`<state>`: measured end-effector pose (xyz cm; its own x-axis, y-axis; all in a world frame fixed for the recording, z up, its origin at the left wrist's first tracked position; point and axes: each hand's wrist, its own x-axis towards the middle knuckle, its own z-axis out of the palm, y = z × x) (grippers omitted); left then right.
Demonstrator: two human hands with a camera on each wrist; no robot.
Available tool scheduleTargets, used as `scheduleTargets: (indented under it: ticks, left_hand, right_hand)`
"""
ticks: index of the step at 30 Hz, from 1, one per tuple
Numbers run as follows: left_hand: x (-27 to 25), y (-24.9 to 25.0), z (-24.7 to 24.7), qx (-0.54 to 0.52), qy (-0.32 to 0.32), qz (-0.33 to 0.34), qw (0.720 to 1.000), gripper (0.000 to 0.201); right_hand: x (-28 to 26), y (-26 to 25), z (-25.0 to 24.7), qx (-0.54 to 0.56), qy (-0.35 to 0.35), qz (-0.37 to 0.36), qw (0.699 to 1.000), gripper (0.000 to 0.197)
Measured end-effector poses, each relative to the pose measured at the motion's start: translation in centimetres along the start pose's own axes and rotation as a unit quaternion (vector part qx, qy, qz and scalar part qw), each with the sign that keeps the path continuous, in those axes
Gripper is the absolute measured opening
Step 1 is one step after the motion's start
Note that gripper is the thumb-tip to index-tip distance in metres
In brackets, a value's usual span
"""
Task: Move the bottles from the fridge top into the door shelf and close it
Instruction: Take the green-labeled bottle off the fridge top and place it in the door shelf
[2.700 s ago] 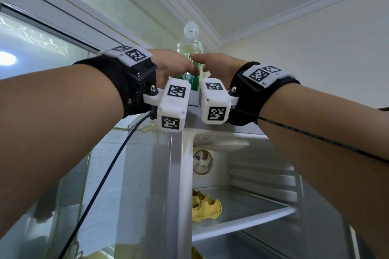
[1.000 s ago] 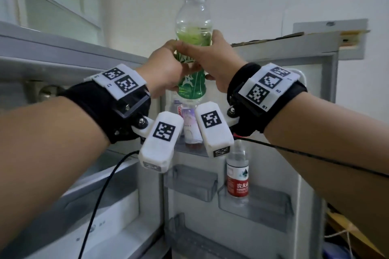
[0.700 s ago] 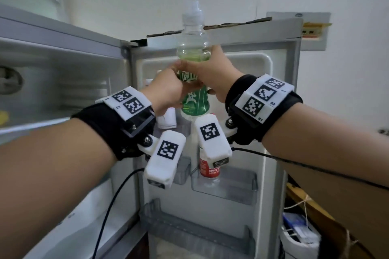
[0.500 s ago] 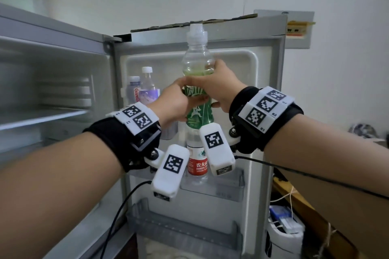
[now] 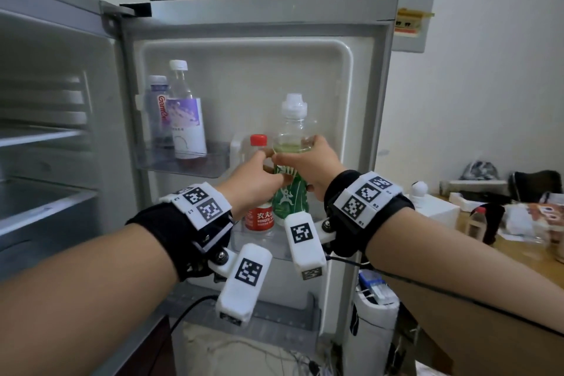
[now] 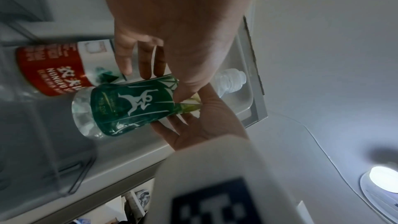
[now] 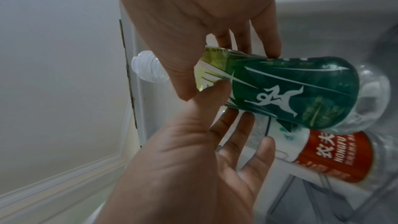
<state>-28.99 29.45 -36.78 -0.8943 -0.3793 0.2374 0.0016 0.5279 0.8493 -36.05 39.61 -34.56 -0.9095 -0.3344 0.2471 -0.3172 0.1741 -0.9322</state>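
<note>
A clear bottle with a green label (image 5: 289, 203) (image 6: 131, 106) (image 7: 290, 94), holding pale green drink, is upright at the open fridge door. My left hand (image 5: 253, 180) (image 6: 163, 77) and right hand (image 5: 317, 168) (image 7: 215, 67) both grip it near the top of the label, thumbs in front and fingers behind. It sits just right of a red-labelled bottle (image 5: 259, 217) (image 6: 53, 69) (image 7: 333, 159) standing in the middle door shelf (image 5: 274, 249). A wrist camera hides its base, so I cannot tell whether it rests on the shelf.
The upper door shelf (image 5: 210, 172) holds a purple-labelled bottle (image 5: 186, 119) and a blue-capped one (image 5: 157, 113). A lower door shelf (image 5: 290, 311) is below. Fridge racks (image 5: 39, 137) lie left. A cluttered table (image 5: 488, 223) stands right.
Both hands have brought the green-labelled bottle down from the fridge top to the middle door shelf, beside the red-labelled bottle. My view has turned toward the open door.
</note>
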Motion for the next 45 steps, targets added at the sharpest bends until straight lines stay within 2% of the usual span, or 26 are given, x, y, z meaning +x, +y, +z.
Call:
scheduleTargets:
  ticks: [5,11,19,26,28,31,33,36,39,45]
  left_hand:
    - [-0.1,-2.3,1.2,-0.031,-0.029,-0.023,0.999,0.071]
    - [0.4,-3.7,2.0,-0.055,-0.026,-0.041,0.997,0.053]
    - [0.7,-5.2,2.6,-0.065,-0.028,-0.061,0.996,0.048]
    - [0.8,-5.8,2.8,-0.048,-0.037,-0.063,0.996,0.053]
    - [0.7,-5.8,2.9,-0.034,-0.037,-0.067,0.996,0.045]
    - [0.5,-5.9,3.3,-0.001,-0.037,-0.074,0.997,0.018]
    - [0.3,-6.1,3.6,0.002,-0.048,-0.083,0.995,0.011]
    - [-0.2,-6.1,4.2,0.013,-0.068,-0.096,0.993,0.017]
    - [-0.5,-6.4,4.6,0.032,-0.076,-0.104,0.991,0.013]
    - [-1.9,-6.9,4.9,0.095,-0.07,-0.063,0.991,0.028]
  right_hand:
    - [0.5,2.5,0.8,-0.024,0.019,0.014,0.999,0.069]
    - [0.6,4.4,1.8,-0.054,0.039,0.023,0.998,0.078]
    - [0.4,5.8,2.3,-0.058,0.049,0.022,0.997,0.077]
    - [0.3,5.7,1.8,-0.048,0.046,0.013,0.998,0.092]
    - [0.2,5.6,1.5,-0.051,0.041,0.012,0.998,0.088]
    - [-0.1,5.5,1.2,-0.059,0.032,0.006,0.998,0.087]
    - [-0.4,5.6,1.0,-0.056,0.026,0.004,0.998,0.088]
    - [-0.8,5.8,0.6,-0.04,0.022,0.005,0.999,0.091]
    - [-1.1,6.0,0.3,-0.017,0.017,0.003,1.0,0.092]
    - [-3.2,5.7,0.8,0.0,0.034,-0.023,0.999,0.09]
